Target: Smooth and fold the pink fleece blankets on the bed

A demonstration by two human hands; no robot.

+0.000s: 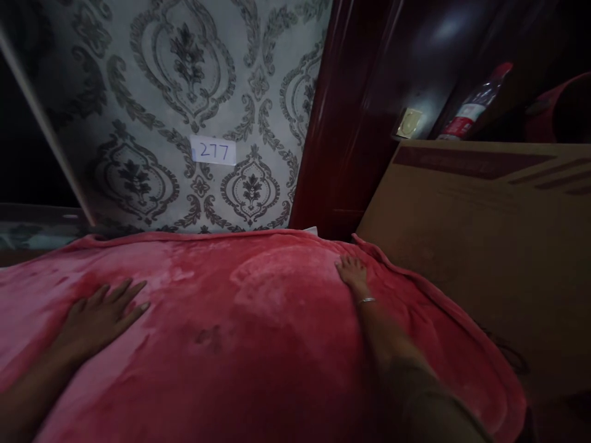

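A red plush blanket (286,344) is spread over a wide flat surface and fills the lower part of the view. My left hand (99,317) lies on it at the left, fingers spread. Near the blanket's far right edge rests my right hand (353,272), flat on the plush with its fingers apart; a thin silvery bracelet (367,299) circles that wrist. Lighter brushed patches show in the pile around both hands, and a small dark mark (210,337) sits between them. Neither hand holds anything.
Behind the blanket stands a patterned wallpaper wall (258,80) bearing a paper label (213,151) marked 277. A dark red wooden frame (330,123) rises beside it. To the right are a large cardboard box (489,246), a plastic bottle (475,107) and a wall socket (409,123).
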